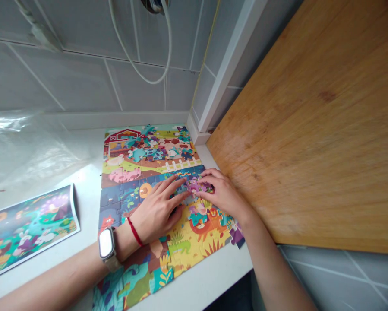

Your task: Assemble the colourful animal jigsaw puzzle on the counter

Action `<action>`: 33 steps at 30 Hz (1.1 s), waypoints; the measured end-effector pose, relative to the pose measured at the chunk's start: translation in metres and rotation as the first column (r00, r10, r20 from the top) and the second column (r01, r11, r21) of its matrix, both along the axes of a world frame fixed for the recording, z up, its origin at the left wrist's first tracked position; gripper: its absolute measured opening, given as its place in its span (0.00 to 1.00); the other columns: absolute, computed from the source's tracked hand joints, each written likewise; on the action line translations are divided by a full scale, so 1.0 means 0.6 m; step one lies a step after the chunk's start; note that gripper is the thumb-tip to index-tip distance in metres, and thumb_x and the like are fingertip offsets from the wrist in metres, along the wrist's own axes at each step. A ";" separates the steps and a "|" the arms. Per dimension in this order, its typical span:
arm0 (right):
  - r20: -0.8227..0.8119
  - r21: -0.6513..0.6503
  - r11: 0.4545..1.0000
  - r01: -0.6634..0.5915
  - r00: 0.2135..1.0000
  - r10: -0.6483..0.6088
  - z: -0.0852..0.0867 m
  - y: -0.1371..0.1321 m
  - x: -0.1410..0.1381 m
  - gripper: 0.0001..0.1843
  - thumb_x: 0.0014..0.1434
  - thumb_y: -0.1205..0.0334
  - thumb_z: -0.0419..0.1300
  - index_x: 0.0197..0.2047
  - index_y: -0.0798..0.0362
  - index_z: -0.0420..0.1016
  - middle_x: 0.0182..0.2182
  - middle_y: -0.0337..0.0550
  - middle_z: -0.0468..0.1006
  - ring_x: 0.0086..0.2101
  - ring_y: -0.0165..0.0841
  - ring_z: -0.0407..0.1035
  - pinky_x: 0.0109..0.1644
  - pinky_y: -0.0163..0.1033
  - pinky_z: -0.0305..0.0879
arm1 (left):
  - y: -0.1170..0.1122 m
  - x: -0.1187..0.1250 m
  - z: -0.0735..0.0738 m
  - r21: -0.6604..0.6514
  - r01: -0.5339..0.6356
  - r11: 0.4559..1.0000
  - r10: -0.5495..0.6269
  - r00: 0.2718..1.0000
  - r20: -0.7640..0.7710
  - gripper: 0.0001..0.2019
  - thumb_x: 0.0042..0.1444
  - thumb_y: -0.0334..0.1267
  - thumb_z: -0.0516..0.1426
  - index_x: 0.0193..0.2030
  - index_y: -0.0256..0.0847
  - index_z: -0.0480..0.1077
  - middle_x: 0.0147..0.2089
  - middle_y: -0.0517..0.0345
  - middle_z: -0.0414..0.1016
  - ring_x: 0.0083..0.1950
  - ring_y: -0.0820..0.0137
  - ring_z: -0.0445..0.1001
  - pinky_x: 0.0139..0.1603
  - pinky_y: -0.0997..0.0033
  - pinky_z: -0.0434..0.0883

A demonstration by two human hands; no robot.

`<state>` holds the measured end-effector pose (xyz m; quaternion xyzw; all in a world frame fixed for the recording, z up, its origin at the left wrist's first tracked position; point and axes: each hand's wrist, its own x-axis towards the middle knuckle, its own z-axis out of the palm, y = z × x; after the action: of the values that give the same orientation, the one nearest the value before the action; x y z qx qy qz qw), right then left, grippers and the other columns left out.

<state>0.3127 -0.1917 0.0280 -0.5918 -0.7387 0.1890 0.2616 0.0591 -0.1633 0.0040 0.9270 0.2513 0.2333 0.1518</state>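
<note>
A colourful jigsaw puzzle point(194, 252) with animal pictures covers much of the white tabletop. My right hand point(224, 193) pinches a purple puzzle piece point(195, 186) between thumb and fingers, low over the dark blue part of the picture. Whether that piece is seated among its neighbours I cannot tell. My left hand point(159, 207) lies palm down with fingers stretched out, its fingertips at the left edge of the purple piece. Below my right hand, some loose pieces point(198, 216) rest near the orange lion, and a purple loose piece point(236, 235) sits at the right edge.
Several loose pieces point(148, 152) are heaped on the farm scene at the back. A printed picture sheet point(35, 231) lies at left, below clear plastic wrapping point(22, 147). A wooden panel point(310, 142) closes the right side; a white cable point(169, 52) hangs before the tiled wall.
</note>
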 end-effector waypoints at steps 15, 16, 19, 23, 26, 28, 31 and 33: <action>0.020 -0.069 0.996 0.055 0.998 -0.054 0.010 -0.002 0.007 0.13 0.56 0.64 0.75 0.45 0.52 0.83 0.53 0.48 0.77 0.53 0.39 0.76 0.58 0.42 0.73 | 0.000 -0.001 -0.005 -0.009 0.000 1.000 -0.001 0.995 -0.104 0.22 0.70 0.41 0.54 0.68 0.48 0.71 0.77 0.46 0.61 0.78 0.45 0.57 0.70 0.36 0.67; 0.020 -0.067 0.996 0.052 0.998 -0.051 0.009 -0.003 0.008 0.13 0.57 0.64 0.75 0.45 0.51 0.84 0.53 0.48 0.77 0.53 0.39 0.76 0.58 0.42 0.73 | 0.000 -0.002 -0.006 -0.009 0.002 1.000 -0.003 0.994 -0.109 0.22 0.70 0.41 0.54 0.69 0.48 0.71 0.77 0.47 0.61 0.78 0.45 0.56 0.70 0.36 0.67; 0.020 -0.048 0.998 0.040 0.999 -0.040 0.003 -0.003 0.009 0.12 0.58 0.63 0.74 0.46 0.50 0.84 0.52 0.47 0.77 0.53 0.39 0.75 0.59 0.44 0.72 | 0.001 -0.003 -0.006 -0.005 0.017 1.000 -0.017 0.989 -0.146 0.24 0.69 0.40 0.55 0.71 0.49 0.69 0.78 0.49 0.58 0.79 0.45 0.55 0.71 0.36 0.65; 0.028 -0.033 0.999 0.022 0.999 -0.021 0.001 -0.003 0.009 0.10 0.60 0.65 0.72 0.46 0.50 0.84 0.52 0.47 0.78 0.54 0.39 0.74 0.62 0.45 0.71 | 0.002 -0.004 -0.005 -0.010 0.039 0.999 -0.040 0.982 -0.185 0.27 0.68 0.41 0.56 0.73 0.50 0.65 0.80 0.50 0.54 0.80 0.45 0.52 0.73 0.35 0.62; 0.019 -0.050 0.998 0.024 1.000 -0.023 0.008 -0.004 0.008 0.10 0.59 0.66 0.72 0.46 0.50 0.84 0.52 0.48 0.78 0.53 0.39 0.75 0.61 0.45 0.72 | 0.002 -0.004 -0.005 -0.006 0.049 0.999 -0.049 0.981 -0.186 0.27 0.69 0.43 0.56 0.74 0.51 0.64 0.80 0.52 0.53 0.80 0.45 0.50 0.74 0.36 0.61; 0.013 -0.065 0.998 0.024 1.000 -0.023 0.013 -0.005 0.008 0.13 0.59 0.66 0.72 0.48 0.50 0.84 0.52 0.48 0.77 0.53 0.39 0.75 0.61 0.45 0.72 | 0.001 -0.004 -0.006 0.002 0.056 0.998 -0.055 0.980 -0.192 0.27 0.69 0.46 0.56 0.74 0.50 0.64 0.81 0.52 0.52 0.81 0.45 0.50 0.74 0.36 0.60; 0.013 -0.065 0.998 0.020 1.000 -0.019 0.015 -0.006 0.010 0.16 0.59 0.67 0.72 0.51 0.49 0.84 0.52 0.47 0.78 0.54 0.39 0.75 0.62 0.44 0.71 | 0.000 -0.003 -0.007 0.012 0.041 0.999 -0.038 0.978 -0.203 0.28 0.70 0.48 0.55 0.74 0.49 0.64 0.81 0.52 0.51 0.81 0.45 0.48 0.75 0.37 0.59; 0.014 -0.056 0.998 0.017 1.000 -0.017 0.013 -0.006 0.011 0.14 0.60 0.66 0.71 0.50 0.48 0.86 0.52 0.46 0.78 0.53 0.38 0.75 0.63 0.43 0.71 | -0.001 -0.003 -0.007 0.019 0.025 1.000 -0.020 0.977 -0.211 0.27 0.70 0.48 0.55 0.74 0.49 0.64 0.81 0.51 0.50 0.81 0.45 0.48 0.75 0.37 0.59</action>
<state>0.3191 -0.1952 0.0357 -0.6064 -0.7298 0.2035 0.2414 0.0575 -0.1638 -0.0001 0.9509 0.2531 0.1346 0.1169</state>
